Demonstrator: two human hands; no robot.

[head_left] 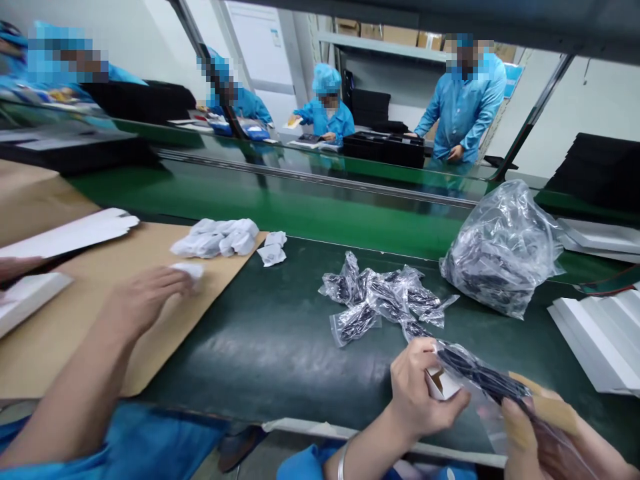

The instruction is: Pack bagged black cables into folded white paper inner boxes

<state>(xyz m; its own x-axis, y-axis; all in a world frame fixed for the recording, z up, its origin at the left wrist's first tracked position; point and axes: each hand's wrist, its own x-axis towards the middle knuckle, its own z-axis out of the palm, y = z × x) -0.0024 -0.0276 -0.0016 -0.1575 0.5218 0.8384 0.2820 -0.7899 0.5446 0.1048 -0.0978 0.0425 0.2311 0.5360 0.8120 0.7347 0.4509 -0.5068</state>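
Note:
At the lower right, my left hand (417, 390), with a silver bracelet at the wrist, is closed around a small white box (445, 385) whose end shows brown cardboard inside. Its fingers also touch the end of a clear plastic bag with a bundled black cable (480, 373). My right hand (545, 427), with tan wraps on its fingers, grips the other end of this bagged cable. Just beyond my hands, several more bagged black cables (377, 297) lie in a pile on the dark green work surface (240, 353).
To the right stand a large clear bag of cables (503, 257) and folded white cartons (600, 340). On the left, a co-worker's hand (150, 300) holds a white packet over brown cardboard (100, 353), near several white packets (215, 238). Other people sit or stand across the green belt (320, 210).

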